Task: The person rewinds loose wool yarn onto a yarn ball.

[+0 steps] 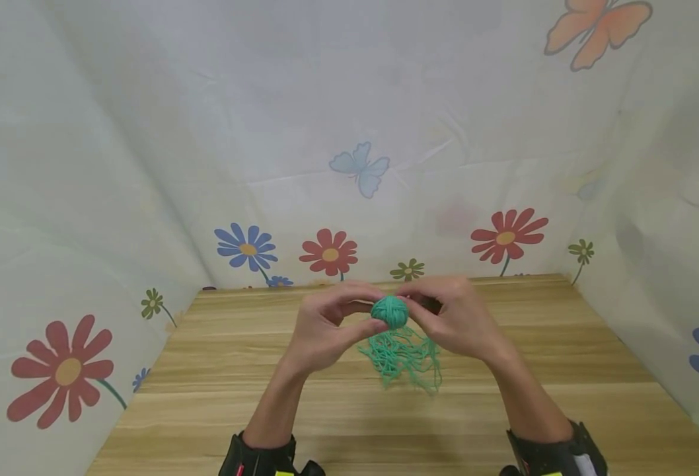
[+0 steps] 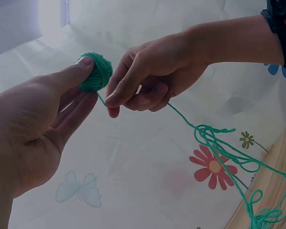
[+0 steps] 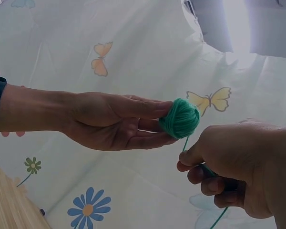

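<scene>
A small green ball of yarn [image 1: 390, 312] is held up over the table between the thumb and fingers of my left hand [image 1: 328, 324]. My right hand [image 1: 453, 314], just right of the ball, pinches the strand that comes off it between thumb and forefinger. In the right wrist view the short strand [image 3: 186, 143] runs down from the ball [image 3: 180, 118] into the right hand [image 3: 238, 167]. It passes through the curled fingers and out below. Loose green yarn [image 1: 400, 354] lies in a tangled heap below the hands; the left wrist view shows its loops [image 2: 224, 148] trailing from the right hand.
A wooden table [image 1: 207, 370] spreads beneath both hands. A pale cloth curtain [image 1: 266, 119] printed with flowers and butterflies stands behind it and on both sides. Dark bands [image 1: 260, 456] wrap both wrists.
</scene>
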`<state>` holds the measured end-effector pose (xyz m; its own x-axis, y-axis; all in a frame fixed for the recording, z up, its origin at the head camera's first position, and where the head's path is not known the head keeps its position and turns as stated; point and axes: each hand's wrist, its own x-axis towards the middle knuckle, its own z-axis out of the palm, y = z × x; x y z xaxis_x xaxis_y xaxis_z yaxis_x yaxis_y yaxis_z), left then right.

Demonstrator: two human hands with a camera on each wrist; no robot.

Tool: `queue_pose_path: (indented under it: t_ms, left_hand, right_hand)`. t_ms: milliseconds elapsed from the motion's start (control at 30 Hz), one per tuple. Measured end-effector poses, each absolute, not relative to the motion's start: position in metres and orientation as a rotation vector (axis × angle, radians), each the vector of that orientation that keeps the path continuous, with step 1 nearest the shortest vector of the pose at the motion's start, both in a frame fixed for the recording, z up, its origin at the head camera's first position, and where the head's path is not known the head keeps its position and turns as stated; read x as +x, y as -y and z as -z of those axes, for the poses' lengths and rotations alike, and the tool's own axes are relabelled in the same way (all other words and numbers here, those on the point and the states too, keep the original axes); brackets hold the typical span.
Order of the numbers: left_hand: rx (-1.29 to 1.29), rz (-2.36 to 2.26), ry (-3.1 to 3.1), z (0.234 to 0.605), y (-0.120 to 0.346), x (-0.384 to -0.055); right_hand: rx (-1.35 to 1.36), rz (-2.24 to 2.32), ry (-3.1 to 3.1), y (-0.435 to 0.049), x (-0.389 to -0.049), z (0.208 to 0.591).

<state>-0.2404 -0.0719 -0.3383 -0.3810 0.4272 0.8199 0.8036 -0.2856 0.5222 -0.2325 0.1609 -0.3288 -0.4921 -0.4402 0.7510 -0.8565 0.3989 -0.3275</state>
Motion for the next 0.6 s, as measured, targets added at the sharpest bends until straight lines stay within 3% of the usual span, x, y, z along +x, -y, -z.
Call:
queue_pose_path:
  t_ms: [267, 600]
  left_hand:
    - [-1.328, 1.706, 1.674, 0.329, 0.072, -0.234]
    - [-1.266, 1.662, 1.729, 0.330, 0.071, -0.235]
  right_hand:
    - [1.381, -0.986, 2.104, -0.158, -0.230, 0.328]
    - [1.502, -1.086, 2.007, -0.157, -0.212, 0.319]
